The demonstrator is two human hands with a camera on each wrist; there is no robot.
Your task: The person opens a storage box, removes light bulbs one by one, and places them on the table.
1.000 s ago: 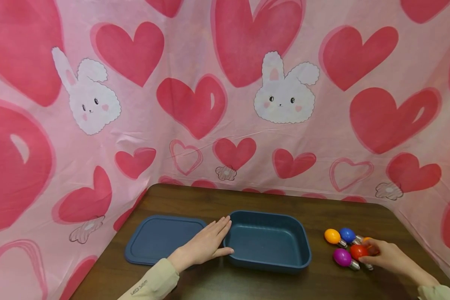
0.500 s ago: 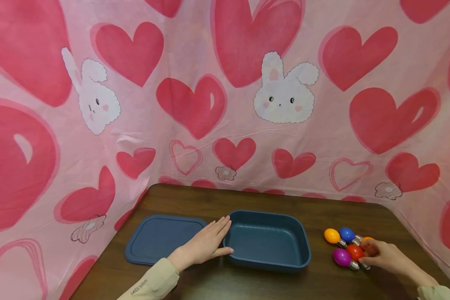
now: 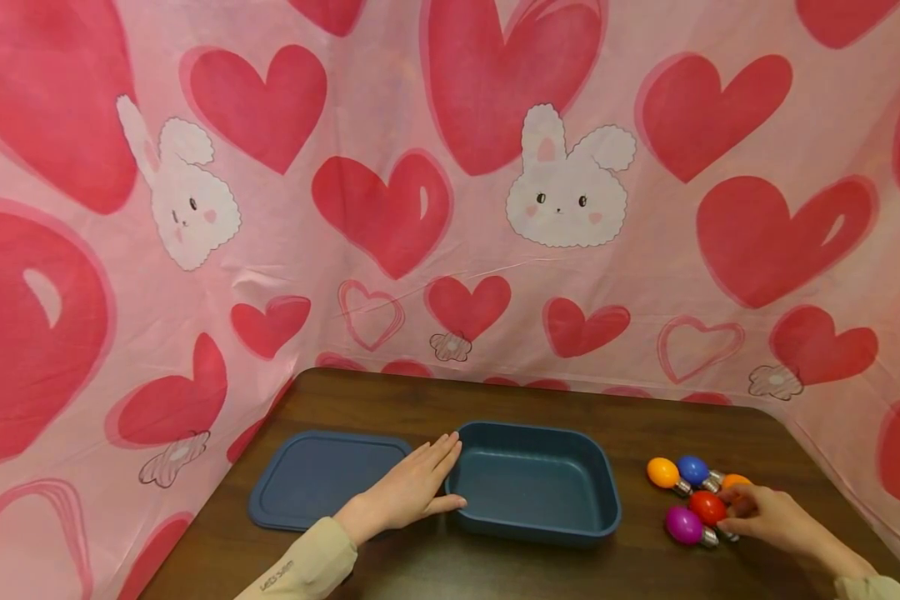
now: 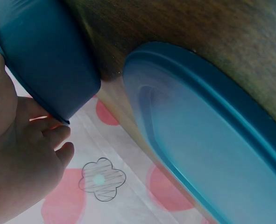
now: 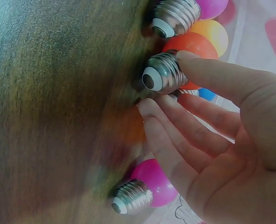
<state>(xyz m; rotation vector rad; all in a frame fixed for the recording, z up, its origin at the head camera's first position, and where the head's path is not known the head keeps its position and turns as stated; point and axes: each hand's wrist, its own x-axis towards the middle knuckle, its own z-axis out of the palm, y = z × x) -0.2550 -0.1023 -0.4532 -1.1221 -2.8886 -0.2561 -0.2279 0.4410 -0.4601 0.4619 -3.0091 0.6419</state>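
Observation:
My left hand (image 3: 408,490) lies with straight fingers along the left end of a dark blue rectangular container (image 3: 528,536), fingertips and thumb right at its rim in the left wrist view. At the right, my right hand (image 3: 776,523) pinches a red light bulb (image 3: 707,507) between thumb and fingers near its silver screw base. A purple bulb (image 3: 683,525) lies just in front of the red one. Behind are a yellow-orange bulb (image 3: 662,472) and a blue bulb (image 3: 692,469); an orange bulb (image 3: 735,481) is partly hidden by my fingers.
A flat blue lid (image 3: 322,479) lies left of the container, partly behind my left forearm. Another magenta bulb (image 5: 157,183) lies below my right fingers in the right wrist view. Pink heart-patterned cloth (image 3: 390,208) hangs behind the brown wooden table (image 3: 390,396).
The red bulb has shifted slightly left with my right hand. Beside it, the purple bulb has turned a little. More of the orange bulb shows. My left hand has stayed in place.

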